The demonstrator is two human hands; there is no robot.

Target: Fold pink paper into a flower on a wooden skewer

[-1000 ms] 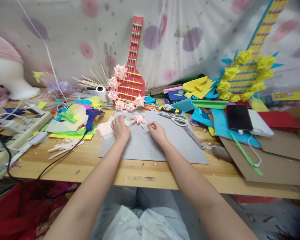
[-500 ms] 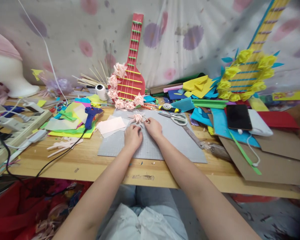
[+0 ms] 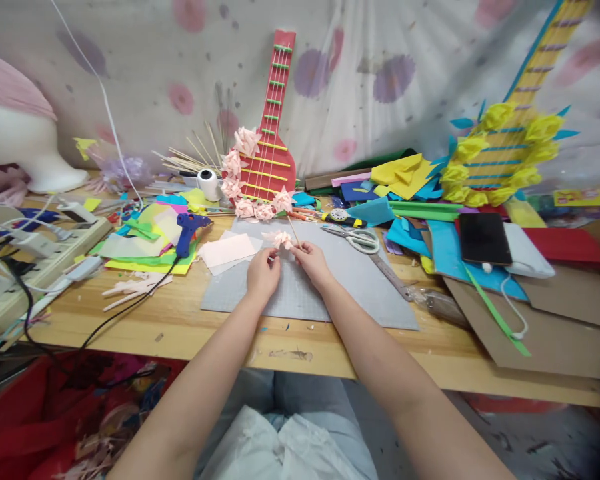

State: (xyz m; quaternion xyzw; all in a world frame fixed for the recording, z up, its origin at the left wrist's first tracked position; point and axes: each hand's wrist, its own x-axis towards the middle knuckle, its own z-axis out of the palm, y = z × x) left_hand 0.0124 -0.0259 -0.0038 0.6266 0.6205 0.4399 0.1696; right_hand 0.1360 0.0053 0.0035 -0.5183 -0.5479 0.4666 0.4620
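A pale pink paper flower (image 3: 280, 239) is between my hands, just above the grey cutting mat (image 3: 365, 287). My left hand (image 3: 264, 273) has its fingers closed at the flower's lower left edge. In the closed fingers of my right hand (image 3: 311, 263) is a thin wooden stick (image 3: 293, 229), pointing up and away beside the flower. Whether the right fingers also touch the petals I cannot tell. Behind them, a red paper lute (image 3: 267, 163) leans at the back, trimmed with similar pink flowers.
Pale pink paper sheets (image 3: 227, 250) lie left of the hands, near a blue glue gun (image 3: 187, 233) with a trailing cord. To the right are scissors (image 3: 363, 241), a ruler (image 3: 393, 277) and a tablet-like black device (image 3: 485, 239). A power strip (image 3: 45, 260) stands far left.
The stick in my right hand now points more upright, and the flower has turned to show more of its side. My left fingers have shifted slightly. The whole view has moved a little.
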